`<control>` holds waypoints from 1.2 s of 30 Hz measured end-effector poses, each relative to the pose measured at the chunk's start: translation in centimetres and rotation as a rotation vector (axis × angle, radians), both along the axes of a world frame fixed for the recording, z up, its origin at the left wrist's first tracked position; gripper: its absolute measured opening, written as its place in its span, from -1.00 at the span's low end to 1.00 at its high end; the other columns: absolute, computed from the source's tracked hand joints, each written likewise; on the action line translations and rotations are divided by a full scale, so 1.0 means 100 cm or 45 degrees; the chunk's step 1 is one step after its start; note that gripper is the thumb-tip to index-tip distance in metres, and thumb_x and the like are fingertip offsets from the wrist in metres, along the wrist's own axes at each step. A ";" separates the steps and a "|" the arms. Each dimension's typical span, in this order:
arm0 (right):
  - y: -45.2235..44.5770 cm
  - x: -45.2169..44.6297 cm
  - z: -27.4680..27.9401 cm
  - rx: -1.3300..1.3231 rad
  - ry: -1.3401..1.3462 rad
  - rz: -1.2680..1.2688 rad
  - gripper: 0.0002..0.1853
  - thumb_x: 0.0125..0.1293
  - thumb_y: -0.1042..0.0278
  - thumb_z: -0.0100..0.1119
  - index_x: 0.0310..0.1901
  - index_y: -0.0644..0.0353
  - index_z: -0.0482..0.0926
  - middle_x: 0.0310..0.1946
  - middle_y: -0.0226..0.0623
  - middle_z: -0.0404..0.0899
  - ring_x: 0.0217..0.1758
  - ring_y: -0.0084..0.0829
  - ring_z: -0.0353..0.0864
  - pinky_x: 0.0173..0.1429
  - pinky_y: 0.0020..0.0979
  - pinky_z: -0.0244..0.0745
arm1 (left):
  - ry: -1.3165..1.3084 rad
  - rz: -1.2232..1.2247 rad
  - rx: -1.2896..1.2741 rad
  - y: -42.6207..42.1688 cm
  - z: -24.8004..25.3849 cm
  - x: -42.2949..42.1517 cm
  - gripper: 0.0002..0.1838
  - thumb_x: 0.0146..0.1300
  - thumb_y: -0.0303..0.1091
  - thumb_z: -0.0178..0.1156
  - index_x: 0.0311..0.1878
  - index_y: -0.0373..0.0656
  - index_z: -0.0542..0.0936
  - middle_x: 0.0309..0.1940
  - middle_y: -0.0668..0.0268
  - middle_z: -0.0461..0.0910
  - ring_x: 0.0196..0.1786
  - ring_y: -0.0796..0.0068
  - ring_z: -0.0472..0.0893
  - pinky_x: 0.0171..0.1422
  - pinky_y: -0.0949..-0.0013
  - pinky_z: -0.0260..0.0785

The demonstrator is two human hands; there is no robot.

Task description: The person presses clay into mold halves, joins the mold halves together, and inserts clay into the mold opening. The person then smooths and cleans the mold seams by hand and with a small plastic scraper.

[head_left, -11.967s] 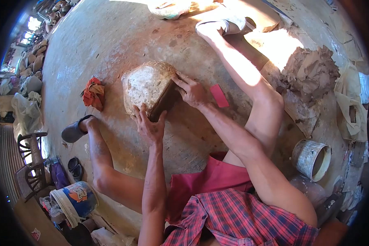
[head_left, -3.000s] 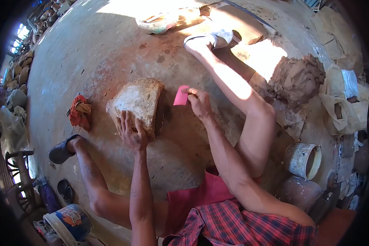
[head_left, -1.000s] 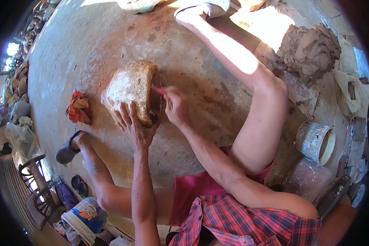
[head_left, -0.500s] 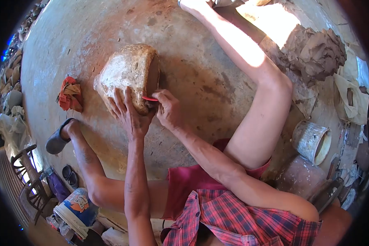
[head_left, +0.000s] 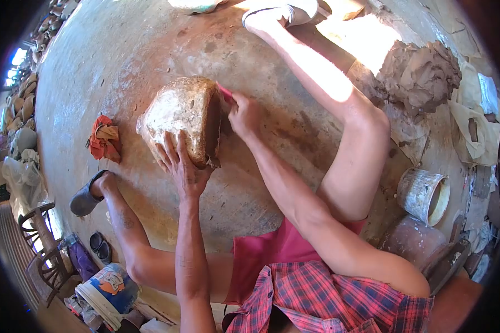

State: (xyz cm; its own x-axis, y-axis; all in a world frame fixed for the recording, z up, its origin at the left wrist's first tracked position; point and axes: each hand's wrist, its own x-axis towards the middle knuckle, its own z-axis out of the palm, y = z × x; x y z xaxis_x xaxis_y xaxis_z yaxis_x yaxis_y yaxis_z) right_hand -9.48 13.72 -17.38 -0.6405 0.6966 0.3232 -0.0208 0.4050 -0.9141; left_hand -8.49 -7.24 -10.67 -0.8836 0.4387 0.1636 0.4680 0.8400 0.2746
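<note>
L hand [head_left: 185, 171] spread on rounded, hollow white-brown block [head_left: 175, 111]; R hand [head_left: 244, 115] curled tight w/ flat pink card [head_left: 224, 91] @ block's rim.

Pink scraper [head_left: 224, 92] is partly covered by right hand [head_left: 243, 115]; exact contact with hollow form [head_left: 175, 111] unclear. Form's interior mostly hidden. Bowl [head_left: 195, 5] is cut off by top edge. Far-left heap [head_left: 25, 104] too small to itemise.
</note>
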 end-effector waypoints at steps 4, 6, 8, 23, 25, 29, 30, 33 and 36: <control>0.008 -0.018 0.001 -0.025 -0.217 0.020 -0.56 0.16 0.73 0.19 0.07 0.23 0.78 -0.14 -0.01 0.80 -0.10 0.00 0.82 -0.04 -0.12 0.68 | 0.029 -0.037 0.042 0.000 -0.001 -0.002 0.35 -0.28 -0.04 0.79 0.68 0.16 0.27 0.75 0.08 0.01 0.76 -0.35 -0.12 0.75 -0.43 -0.17; 0.000 -0.012 -0.007 -0.104 -0.194 0.047 -0.55 0.12 0.74 0.19 0.04 0.22 0.78 -0.14 0.01 0.79 -0.08 0.03 0.82 -0.03 -0.12 0.68 | 0.028 -0.020 0.019 0.000 -0.003 -0.001 0.34 -0.29 -0.08 0.79 0.67 0.15 0.27 0.75 0.08 0.01 0.75 -0.36 -0.10 0.75 -0.42 -0.17; -0.012 -0.006 -0.015 -0.091 0.090 0.022 -0.57 0.08 0.75 0.17 -0.02 0.23 0.79 -0.14 0.04 0.78 -0.07 0.06 0.81 -0.02 -0.11 0.69 | 0.033 -0.016 0.022 0.001 -0.002 -0.001 0.34 -0.29 -0.10 0.78 0.67 0.14 0.28 0.75 0.07 0.01 0.75 -0.36 -0.10 0.75 -0.41 -0.16; -0.104 0.102 -0.001 -0.297 -0.060 0.251 -0.62 0.10 0.79 0.23 -0.05 0.24 0.75 -0.19 0.00 0.72 -0.08 0.10 0.76 -0.04 -0.02 0.63 | 0.008 -0.048 0.013 -0.010 -0.006 -0.004 0.31 -0.19 -0.32 0.67 0.72 0.20 0.19 0.77 0.10 -0.05 0.77 -0.35 -0.17 0.76 -0.43 -0.28; -0.086 0.094 0.001 -0.166 -0.229 0.181 -0.61 0.12 0.78 0.20 -0.03 0.24 0.75 -0.15 -0.02 0.72 -0.07 0.10 0.75 0.00 -0.01 0.63 | -0.035 -0.049 0.000 -0.007 -0.003 -0.006 0.31 -0.17 -0.34 0.66 0.73 0.21 0.18 0.77 0.10 -0.06 0.78 -0.35 -0.19 0.77 -0.43 -0.31; -0.049 0.050 -0.006 -0.057 -0.146 -0.045 -0.65 0.16 0.77 0.22 -0.04 0.27 0.76 -0.11 -0.01 0.75 -0.09 0.05 0.77 0.00 -0.07 0.65 | -0.064 -0.040 -0.017 -0.007 0.000 -0.003 0.31 -0.16 -0.38 0.63 0.74 0.21 0.15 0.78 0.10 -0.08 0.78 -0.34 -0.20 0.77 -0.42 -0.34; -0.046 0.042 -0.006 -0.062 -0.101 -0.017 -0.65 0.15 0.74 0.22 -0.03 0.27 0.76 -0.10 0.00 0.74 -0.06 0.09 0.75 0.02 -0.06 0.64 | -0.076 -0.038 -0.031 -0.007 0.000 -0.004 0.32 -0.16 -0.38 0.64 0.74 0.20 0.15 0.78 0.10 -0.08 0.78 -0.34 -0.20 0.78 -0.41 -0.35; -0.059 0.049 -0.009 -0.089 -0.061 0.061 -0.63 0.12 0.72 0.23 -0.02 0.28 0.74 -0.09 0.01 0.72 -0.02 0.12 0.73 0.06 -0.05 0.65 | -0.027 -0.083 0.003 -0.008 0.000 -0.005 0.31 -0.13 -0.34 0.65 0.74 0.20 0.14 0.78 0.09 -0.08 0.78 -0.34 -0.20 0.77 -0.42 -0.35; -0.091 0.081 -0.005 -0.100 -0.069 0.186 -0.62 0.08 0.71 0.24 -0.02 0.28 0.74 -0.10 0.00 0.72 -0.01 0.09 0.74 0.08 -0.06 0.67 | -0.044 -0.062 -0.008 -0.009 -0.002 -0.005 0.31 -0.11 -0.26 0.67 0.74 0.19 0.13 0.78 0.08 -0.08 0.78 -0.34 -0.20 0.77 -0.43 -0.34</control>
State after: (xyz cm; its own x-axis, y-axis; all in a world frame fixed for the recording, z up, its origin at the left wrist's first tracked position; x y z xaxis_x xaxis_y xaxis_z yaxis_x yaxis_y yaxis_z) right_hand -1.37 4.63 -17.83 -0.7516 0.6168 0.2337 -0.0240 0.3285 -0.9442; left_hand -9.04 -8.10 -10.86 -0.8663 0.4821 0.1306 0.4985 0.8184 0.2858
